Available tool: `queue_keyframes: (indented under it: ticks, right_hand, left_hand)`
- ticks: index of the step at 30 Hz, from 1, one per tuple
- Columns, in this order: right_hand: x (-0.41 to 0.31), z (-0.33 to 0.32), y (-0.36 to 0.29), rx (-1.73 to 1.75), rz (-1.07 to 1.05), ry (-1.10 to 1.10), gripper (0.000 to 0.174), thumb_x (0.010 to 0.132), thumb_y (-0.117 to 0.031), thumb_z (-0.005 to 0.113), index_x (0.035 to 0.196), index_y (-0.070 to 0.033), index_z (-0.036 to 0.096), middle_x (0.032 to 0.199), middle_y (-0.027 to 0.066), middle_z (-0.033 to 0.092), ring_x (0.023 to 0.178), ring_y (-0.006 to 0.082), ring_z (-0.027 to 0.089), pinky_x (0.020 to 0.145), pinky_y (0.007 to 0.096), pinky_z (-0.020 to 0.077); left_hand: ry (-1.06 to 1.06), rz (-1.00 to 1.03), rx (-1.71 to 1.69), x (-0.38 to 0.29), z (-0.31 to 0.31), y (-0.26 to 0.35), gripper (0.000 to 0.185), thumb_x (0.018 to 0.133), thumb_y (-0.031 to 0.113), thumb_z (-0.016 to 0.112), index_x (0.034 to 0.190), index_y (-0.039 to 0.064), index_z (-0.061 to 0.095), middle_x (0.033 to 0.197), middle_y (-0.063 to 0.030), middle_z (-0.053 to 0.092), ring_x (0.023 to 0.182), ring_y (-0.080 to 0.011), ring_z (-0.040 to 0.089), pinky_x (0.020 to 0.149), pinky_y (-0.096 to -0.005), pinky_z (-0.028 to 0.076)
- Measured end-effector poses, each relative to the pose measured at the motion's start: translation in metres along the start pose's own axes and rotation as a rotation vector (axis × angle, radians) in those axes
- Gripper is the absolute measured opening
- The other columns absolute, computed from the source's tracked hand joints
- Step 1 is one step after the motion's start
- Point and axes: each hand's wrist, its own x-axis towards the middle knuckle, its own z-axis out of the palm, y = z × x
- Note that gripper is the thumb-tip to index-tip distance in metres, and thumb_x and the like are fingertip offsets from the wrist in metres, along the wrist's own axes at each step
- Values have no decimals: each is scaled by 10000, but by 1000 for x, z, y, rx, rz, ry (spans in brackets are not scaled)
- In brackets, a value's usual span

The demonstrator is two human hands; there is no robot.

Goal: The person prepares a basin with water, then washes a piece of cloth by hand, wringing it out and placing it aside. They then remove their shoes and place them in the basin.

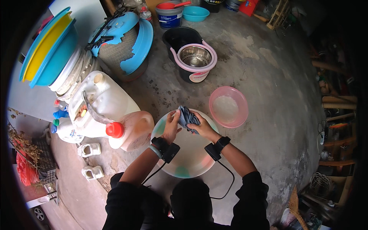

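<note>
My left hand (172, 125) and my right hand (203, 126) hold a bunched dark blue-grey cloth (188, 119) between them, over the far half of a large pale basin (184, 155) that stands on the floor before me. The basin has green and reddish patches and seems to hold cloudy water. Both wrists carry black straps with small boxes and cables. To the right of the basin sits a smaller pink plastic basin (243, 106) with cloudy liquid in it. Beyond them stands a black mop bucket (184, 37) with a metal spin basket (195, 56).
At the left are a large white plastic jug (115, 89), a reddish jug with a red cap (141, 126), stacked basins (57, 63) and white shoes (89, 150). A broken blue basin (142, 49) lies behind. A paint bucket (169, 21) stands at the back; cluttered shelves (339, 138) line the right.
</note>
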Motion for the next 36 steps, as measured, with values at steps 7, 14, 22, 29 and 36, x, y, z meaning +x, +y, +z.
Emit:
queue_keyframes:
  ticks: [7, 14, 22, 29, 36]
  right_hand:
    - [71, -40, -40, 120, -127, 210, 646, 822, -88, 638, 1404, -140, 363, 1102, 92, 562, 827, 128, 589, 570, 268, 514]
    - [142, -71, -56, -255, -505, 563, 678, 833, -73, 615, 1426, -139, 294, 1333, 249, 439, 1215, 355, 466, 1009, 385, 376]
    - [189, -84, -60, -748, -160, 625, 673, 870, -161, 587, 1452, -276, 268, 1445, 389, 114, 1311, 563, 220, 1039, 505, 340]
    - [194, -89, -60, -852, -170, 691, 675, 859, -220, 648, 1441, -264, 308, 1443, 383, 154, 1271, 515, 348, 977, 476, 414]
    - [185, -96, -67, -794, -222, 690, 782, 811, -188, 697, 1459, -227, 261, 1410, 372, 256, 1236, 506, 395, 995, 451, 408]
  left_hand:
    - [-59, -125, 15, -45, -30, 45, 677, 917, 600, 425, 1415, 156, 312, 1460, -142, 261, 1349, -328, 271, 1056, -523, 280]
    - [-82, -192, 40, -78, -53, 64, 521, 970, 522, 364, 1291, 121, 450, 1243, -77, 482, 1194, -254, 445, 1013, -468, 365]
    - [-122, -232, -56, -93, -57, 72, 494, 976, 502, 381, 1251, 99, 458, 1206, -92, 495, 1178, -242, 459, 994, -447, 383]
    - [-146, -193, -56, -97, -56, 85, 555, 964, 529, 380, 1290, 84, 433, 1182, -92, 520, 1148, -244, 502, 993, -456, 406]
    - [-147, -160, -115, -103, -51, 96, 447, 982, 464, 397, 1212, 88, 473, 1114, -86, 541, 1070, -214, 532, 933, -411, 437]
